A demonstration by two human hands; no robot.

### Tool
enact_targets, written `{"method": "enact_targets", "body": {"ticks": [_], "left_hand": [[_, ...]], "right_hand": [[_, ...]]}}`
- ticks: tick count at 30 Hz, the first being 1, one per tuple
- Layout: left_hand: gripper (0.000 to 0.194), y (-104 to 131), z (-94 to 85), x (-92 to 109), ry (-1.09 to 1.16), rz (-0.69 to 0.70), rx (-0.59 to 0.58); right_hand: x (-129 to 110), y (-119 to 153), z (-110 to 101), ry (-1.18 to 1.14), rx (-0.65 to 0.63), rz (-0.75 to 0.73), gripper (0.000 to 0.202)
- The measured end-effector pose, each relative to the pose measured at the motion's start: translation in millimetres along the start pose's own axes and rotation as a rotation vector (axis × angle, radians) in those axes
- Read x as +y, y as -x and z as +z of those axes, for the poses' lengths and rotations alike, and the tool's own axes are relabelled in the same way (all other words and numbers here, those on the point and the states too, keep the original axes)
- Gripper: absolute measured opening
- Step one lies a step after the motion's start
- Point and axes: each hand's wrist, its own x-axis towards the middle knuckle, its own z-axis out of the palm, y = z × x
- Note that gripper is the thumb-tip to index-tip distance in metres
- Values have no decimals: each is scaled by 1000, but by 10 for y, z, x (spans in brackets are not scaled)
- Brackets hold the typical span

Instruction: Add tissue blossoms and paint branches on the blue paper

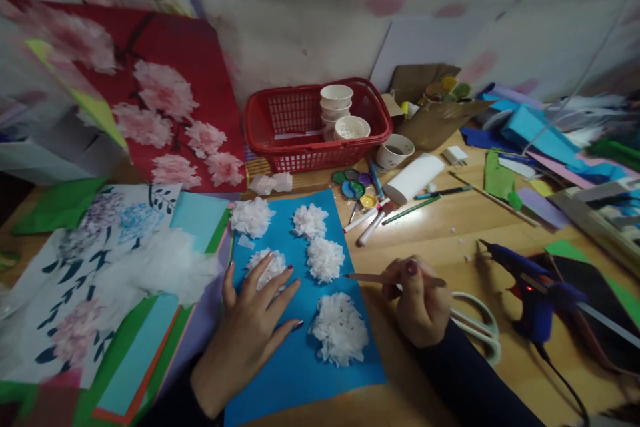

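A blue sheet of paper [295, 363] lies in front of me with several white tissue-paper flowers [340, 330] on it. My left hand [257, 330] is over its left half, fingers spread, its fingertips covering part of one flower [265, 268]. In my right hand [420, 297], beside the sheet's right edge, is a slim pinkish-brown pencil [373, 277]. Its tip points left at the blue paper, close to the edge; whether it touches, I cannot tell. White-handled scissors [487, 320] lie partly hidden behind my right hand and wrist.
A blue glue gun [537, 293] with a lit red light sits at the right. Behind the sheet are a red basket [300, 159] with paper cups, a paint palette [356, 187], markers [373, 227] and a white roll [415, 178]. Coloured papers [135, 353] and a red flower picture [210, 53] occupy the left.
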Motion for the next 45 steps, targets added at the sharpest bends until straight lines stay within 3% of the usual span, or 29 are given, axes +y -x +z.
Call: {"method": "enact_targets", "body": {"ticks": [3, 10, 15, 21, 24, 29, 32, 35, 38, 41, 45], "left_hand": [[40, -5, 4, -8, -4, 15, 6], [37, -43, 14, 23, 9, 22, 55], [32, 32, -126, -1, 28, 32, 81], [22, 224, -334, -49, 188, -246, 267], [16, 171, -420, 6, 318, -286, 304], [31, 162, -414, -44, 126, -283, 234], [54, 235, -276, -143, -7, -186, 121], [62, 238, -115, -175, -76, -76, -3], [62, 197, 11, -144, -88, -52, -66], [61, 206, 69, -122, -91, -64, -54], [56, 245, -75, -195, 4, -59, -30]], "right_hand": [[36, -35, 19, -13, -33, -14, 39], [118, -56, -64, 83, 219, -194, 22], [-7, 54, -156, 14, 136, -199, 27], [-128, 304, -319, 52, 181, -114, 20], [-232, 358, -330, 52, 129, -93, 26], [-192, 218, -141, 132, -51, -62, 28], [-92, 132, -35, 281, -243, -233, 30], [-18, 146, 8, 441, -393, -383, 35], [37, 222, 13, 582, -376, -416, 34], [56, 277, -29, 660, -335, -433, 33], [-24, 253, -168, 674, -334, -476, 30]]}}
